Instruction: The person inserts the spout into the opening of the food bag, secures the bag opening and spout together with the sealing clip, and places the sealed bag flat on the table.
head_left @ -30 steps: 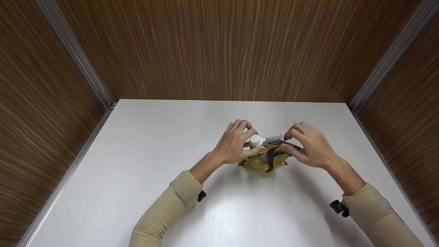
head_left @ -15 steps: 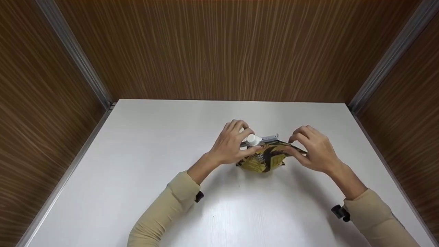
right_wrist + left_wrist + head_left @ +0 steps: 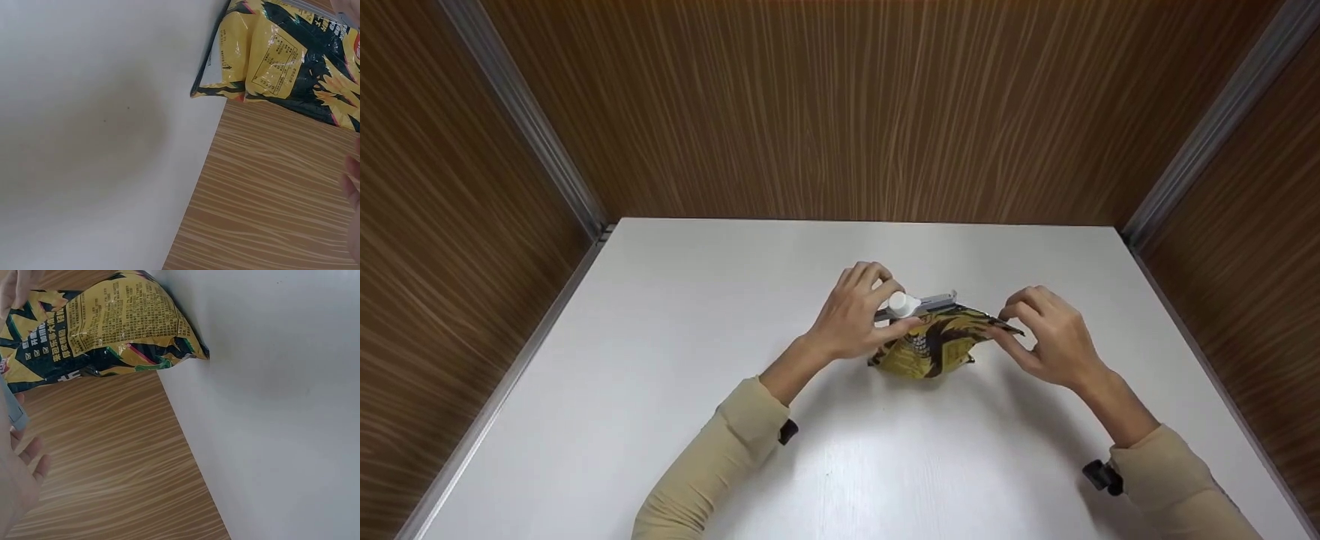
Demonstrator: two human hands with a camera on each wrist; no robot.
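The left hand [image 3: 855, 315] grips a grey sealing clip [image 3: 919, 306] with a white round knob, its fingers curled round the knob end at the top edge of a yellow-and-black snack bag [image 3: 934, 345]. The clip lies along the bag's top but looks only partly seated, so the closing seems under way rather than finished: the right end of the mouth is still free. The bag stands puffed and crinkled near the middle of the white surface [image 3: 660, 390], glossy, with small print on its side. The right hand [image 3: 1050, 337] pinches the bag's right top corner between thumb and fingertips, holding it taut.
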